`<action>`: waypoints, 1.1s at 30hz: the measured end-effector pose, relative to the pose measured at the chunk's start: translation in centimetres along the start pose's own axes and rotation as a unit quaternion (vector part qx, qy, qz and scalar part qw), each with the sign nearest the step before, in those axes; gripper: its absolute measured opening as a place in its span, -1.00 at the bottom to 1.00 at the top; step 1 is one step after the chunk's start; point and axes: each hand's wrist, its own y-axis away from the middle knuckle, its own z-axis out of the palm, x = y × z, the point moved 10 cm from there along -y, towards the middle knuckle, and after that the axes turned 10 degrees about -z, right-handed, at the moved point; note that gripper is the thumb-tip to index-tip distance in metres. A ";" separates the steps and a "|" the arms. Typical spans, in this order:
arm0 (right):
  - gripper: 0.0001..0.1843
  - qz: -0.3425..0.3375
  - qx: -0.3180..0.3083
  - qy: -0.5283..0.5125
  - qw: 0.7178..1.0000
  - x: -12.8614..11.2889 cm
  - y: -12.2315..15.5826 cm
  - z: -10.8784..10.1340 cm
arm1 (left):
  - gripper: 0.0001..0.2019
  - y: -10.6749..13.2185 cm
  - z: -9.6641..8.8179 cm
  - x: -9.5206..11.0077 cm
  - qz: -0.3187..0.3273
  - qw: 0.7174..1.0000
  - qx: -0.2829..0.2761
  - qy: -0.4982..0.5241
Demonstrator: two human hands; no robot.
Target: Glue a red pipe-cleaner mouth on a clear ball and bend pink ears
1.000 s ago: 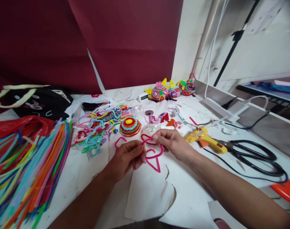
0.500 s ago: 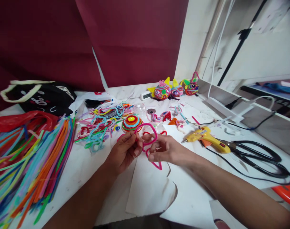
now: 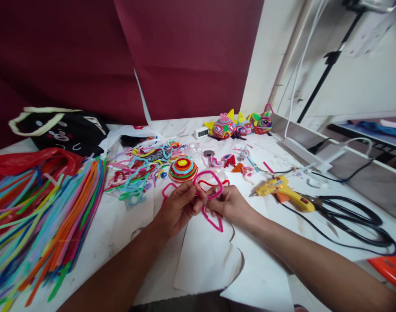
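Both hands work on a bright pink pipe cleaner (image 3: 221, 187) bent into several loops, held above the middle of the table. My left hand (image 3: 180, 207) is closed, pinching it between thumb and fingers; one loop sticks out to the left behind this hand. My right hand (image 3: 229, 203) grips the same pipe cleaner from the right, fingertips close to those of the left. A pointed end hangs below over cut white paper (image 3: 207, 264). Just behind the hands sits a dome of coiled pipe cleaners (image 3: 183, 170) in red, orange, blue and green with a yellow centre.
Loose pipe cleaners (image 3: 48, 225) lie in a large bundle at left, before a black bag (image 3: 64, 134). Scraps (image 3: 132, 182) are piled behind. At right are a yellow glue gun (image 3: 282, 188), its cord and black-handled scissors (image 3: 357, 216). Decorated pieces (image 3: 225, 126) stand at the back.
My right hand has come closer to the left, and its fingers have closed more on the pink pipe cleaner. The loop has turned slightly. The whole view has shifted a little.
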 end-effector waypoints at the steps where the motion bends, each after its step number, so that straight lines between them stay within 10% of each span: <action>1: -0.79 -0.003 -0.003 0.011 1.000 0.0 0.0 0.1 | -0.85 0.0 0.0 0.0 0.000 1.000 0.000 0.000; 9: -0.93 -0.061 0.024 0.120 0.991 -1.0 0.5 -1.8 | -0.84 0.3 -0.6 1.8 0.034 0.999 0.031 0.003; 20: -0.83 -0.134 0.210 0.329 0.911 -6.0 -2.2 -13.7 | -0.82 -0.1 -1.9 0.7 0.022 0.996 0.082 -0.025; 33: -0.61 -0.057 -0.044 0.013 0.997 -3.7 -0.4 -5.7 | -0.75 -0.2 -1.0 -0.6 -0.019 0.988 0.134 -0.081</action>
